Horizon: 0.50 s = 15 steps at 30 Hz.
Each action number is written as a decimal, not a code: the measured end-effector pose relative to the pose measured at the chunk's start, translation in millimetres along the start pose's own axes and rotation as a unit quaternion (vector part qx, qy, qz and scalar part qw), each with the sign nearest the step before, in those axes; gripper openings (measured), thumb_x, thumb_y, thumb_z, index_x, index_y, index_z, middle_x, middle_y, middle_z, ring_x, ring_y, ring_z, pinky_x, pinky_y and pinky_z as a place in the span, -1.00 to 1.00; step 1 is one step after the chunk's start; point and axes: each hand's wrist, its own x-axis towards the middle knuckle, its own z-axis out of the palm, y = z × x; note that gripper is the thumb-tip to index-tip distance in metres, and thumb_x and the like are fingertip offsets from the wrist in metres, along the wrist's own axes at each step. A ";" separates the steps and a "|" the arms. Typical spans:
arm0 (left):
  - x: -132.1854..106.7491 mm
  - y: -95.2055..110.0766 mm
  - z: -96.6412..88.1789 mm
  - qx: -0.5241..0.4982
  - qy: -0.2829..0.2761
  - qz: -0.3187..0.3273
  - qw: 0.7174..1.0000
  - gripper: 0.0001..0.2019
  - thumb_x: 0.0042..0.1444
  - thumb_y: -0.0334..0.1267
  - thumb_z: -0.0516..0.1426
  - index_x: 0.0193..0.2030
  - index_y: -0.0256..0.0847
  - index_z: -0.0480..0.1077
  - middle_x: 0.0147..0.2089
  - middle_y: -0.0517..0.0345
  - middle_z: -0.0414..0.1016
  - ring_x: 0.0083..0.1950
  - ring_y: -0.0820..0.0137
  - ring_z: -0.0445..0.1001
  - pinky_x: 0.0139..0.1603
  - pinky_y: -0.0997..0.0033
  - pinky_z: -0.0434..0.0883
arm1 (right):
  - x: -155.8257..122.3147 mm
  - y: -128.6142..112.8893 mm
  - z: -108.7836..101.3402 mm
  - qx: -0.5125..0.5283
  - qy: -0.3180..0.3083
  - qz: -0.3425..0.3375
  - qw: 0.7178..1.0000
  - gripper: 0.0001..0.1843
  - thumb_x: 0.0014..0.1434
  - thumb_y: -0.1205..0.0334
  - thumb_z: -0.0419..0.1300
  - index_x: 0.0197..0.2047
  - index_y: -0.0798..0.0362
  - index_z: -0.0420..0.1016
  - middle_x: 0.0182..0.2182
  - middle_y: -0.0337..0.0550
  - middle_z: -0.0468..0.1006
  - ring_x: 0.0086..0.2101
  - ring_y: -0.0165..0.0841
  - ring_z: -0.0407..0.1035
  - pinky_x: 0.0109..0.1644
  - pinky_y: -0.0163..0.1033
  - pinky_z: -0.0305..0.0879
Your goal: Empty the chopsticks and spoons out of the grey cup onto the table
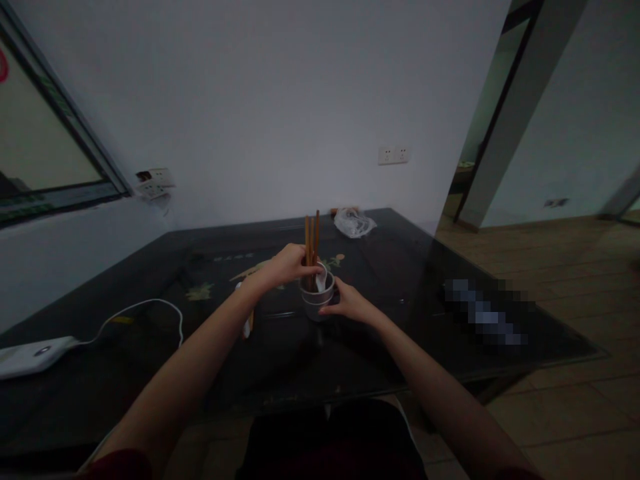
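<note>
You have the grey cup standing on the dark table, in the middle and directly in front of you. Your right hand is part-closed around its right side, thumb on the near face. Your left hand is bent over the left rim, fingers drawn in beside the upright wooden chopsticks and the white spoon; you may be pinching one of them, but I cannot tell which, if any.

The tall chopsticks could make the cup top-heavy: if your left hand drags sideways while your right loosens, it might tip. The spoon sits close against the chopsticks, so pulling on one could hook the other. Watch your left forearm, too (slim utensils lie partly hidden beside it); a low sweep could knock them aside.
</note>
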 end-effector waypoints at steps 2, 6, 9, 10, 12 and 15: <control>0.8 2.0 -14.4 -0.018 0.027 0.002 0.999 -0.75 0.04 -0.14 0.19 -0.25 -0.30 0.51 -0.28 0.04 0.57 -0.27 0.35 0.50 -0.24 0.42 0.37 | 0.0 0.3 -0.3 -0.005 0.001 0.000 1.000 -0.10 -0.24 0.10 0.46 0.16 0.08 0.21 -0.04 0.01 0.47 -0.08 -0.18 0.38 0.01 -0.06 0.28; -6.5 2.5 -56.9 -0.053 0.096 -0.037 0.993 -0.69 0.03 -0.09 0.19 -0.21 -0.31 0.51 -0.25 0.05 0.57 -0.21 0.33 0.49 -0.16 0.38 0.40 | -0.4 -1.0 -0.8 -0.002 -0.001 0.002 1.000 -0.12 -0.24 0.12 0.46 0.14 0.08 0.23 -0.05 0.00 0.47 -0.08 -0.18 0.38 0.00 -0.07 0.28; -20.8 -9.8 -88.9 -0.050 0.202 -0.093 0.974 -0.65 0.02 -0.07 0.18 -0.17 -0.33 0.49 -0.25 0.07 0.54 -0.18 0.33 0.47 -0.14 0.40 0.39 | -0.8 -2.0 -1.1 -0.002 0.000 0.011 1.000 -0.11 -0.25 0.13 0.46 0.15 0.09 0.22 -0.03 0.02 0.47 -0.07 -0.17 0.38 0.01 -0.08 0.28; -27.0 -17.5 -97.4 -0.048 0.237 -0.112 0.964 -0.63 0.02 -0.06 0.18 -0.15 -0.34 0.47 -0.26 0.07 0.54 -0.19 0.34 0.46 -0.16 0.40 0.39 | -1.0 -2.3 -1.2 -0.001 0.000 0.013 1.000 -0.11 -0.25 0.13 0.46 0.15 0.09 0.22 -0.03 0.03 0.47 -0.06 -0.17 0.38 0.01 -0.07 0.28; -40.4 -38.2 -109.3 -0.047 0.299 -0.139 0.943 -0.58 0.04 -0.04 0.16 -0.11 -0.38 0.45 -0.26 0.08 0.52 -0.22 0.39 0.45 -0.17 0.41 0.39 | -1.2 -2.7 -1.3 0.004 -0.001 0.014 1.000 -0.11 -0.24 0.13 0.46 0.15 0.10 0.22 -0.02 0.05 0.46 -0.05 -0.16 0.38 0.01 -0.07 0.28; -61.0 -76.8 -112.1 -0.074 0.314 -0.159 0.933 -0.52 0.06 0.00 0.14 -0.14 -0.48 0.43 -0.30 0.08 0.51 -0.30 0.48 0.40 -0.22 0.43 0.38 | -1.2 -2.9 -1.4 0.013 -0.001 0.010 1.000 -0.12 -0.24 0.13 0.45 0.14 0.09 0.23 -0.01 0.05 0.45 -0.03 -0.16 0.37 0.04 -0.06 0.27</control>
